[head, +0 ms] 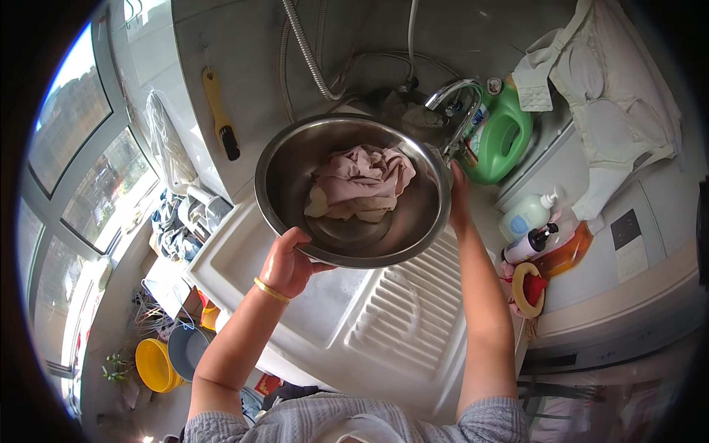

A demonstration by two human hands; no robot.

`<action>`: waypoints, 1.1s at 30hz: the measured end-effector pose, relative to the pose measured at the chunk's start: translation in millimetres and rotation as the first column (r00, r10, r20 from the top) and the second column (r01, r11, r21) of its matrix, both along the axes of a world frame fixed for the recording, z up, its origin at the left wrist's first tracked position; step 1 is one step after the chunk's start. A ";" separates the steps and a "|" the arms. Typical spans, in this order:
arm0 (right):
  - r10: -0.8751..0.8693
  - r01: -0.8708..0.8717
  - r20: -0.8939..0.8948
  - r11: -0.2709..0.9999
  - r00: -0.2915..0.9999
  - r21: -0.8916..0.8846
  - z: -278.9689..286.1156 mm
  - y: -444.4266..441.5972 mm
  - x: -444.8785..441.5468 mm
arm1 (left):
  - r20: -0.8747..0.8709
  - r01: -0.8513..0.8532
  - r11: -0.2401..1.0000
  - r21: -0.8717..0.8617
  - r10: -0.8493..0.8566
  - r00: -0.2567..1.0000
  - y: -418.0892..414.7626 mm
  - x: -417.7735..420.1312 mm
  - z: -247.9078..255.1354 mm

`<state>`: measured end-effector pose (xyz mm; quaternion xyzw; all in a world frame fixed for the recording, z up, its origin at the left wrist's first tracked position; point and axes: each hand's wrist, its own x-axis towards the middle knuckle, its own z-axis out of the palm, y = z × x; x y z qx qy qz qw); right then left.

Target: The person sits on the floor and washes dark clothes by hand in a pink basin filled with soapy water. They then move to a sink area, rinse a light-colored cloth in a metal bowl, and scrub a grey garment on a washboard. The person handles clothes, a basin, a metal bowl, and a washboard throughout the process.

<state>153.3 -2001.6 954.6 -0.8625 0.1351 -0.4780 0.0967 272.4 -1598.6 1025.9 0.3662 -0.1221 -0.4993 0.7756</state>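
Between my hands is a wide stainless steel basin (282, 183), held over a white laundry sink (260, 238). A crumpled pale pink cloth (363, 177) lies inside it, with a cream-coloured part showing along its lower edge. My left hand (288, 263) grips the basin's near left rim, thumb over the edge and fingers underneath. On the right side, my right hand (458, 194) holds the basin from outside; most of its fingers are hidden behind the rim. Below the basin a ribbed washboard (410, 310), moulded into the sink top, shows wet streaks.
Behind the basin's right side rises a chrome faucet (457, 94), beside a green detergent jug (501, 141). Pump bottles (526, 216) line the right ledge, under hanging white garments (601, 105). A brush (219, 113) hangs on the wall. Buckets (158, 365) stand on the floor at left.
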 end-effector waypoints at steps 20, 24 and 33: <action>0.207 -0.208 0.057 0.848 0.977 0.488 -52.1 -7.9 -1.9 | -0.091 -0.028 0.995 -0.099 0.019 0.996 -45.5 5.1 -41.6; 0.140 -0.142 0.042 0.855 0.989 0.499 -51.4 -3.2 -7.8 | -0.091 -0.064 0.993 -0.097 0.055 0.994 -49.1 -0.7 -45.7; 0.056 -0.029 -0.066 0.931 0.996 0.363 -57.0 4.0 -24.3 | -0.119 -0.048 0.994 -0.095 0.036 0.992 -42.9 4.2 -62.4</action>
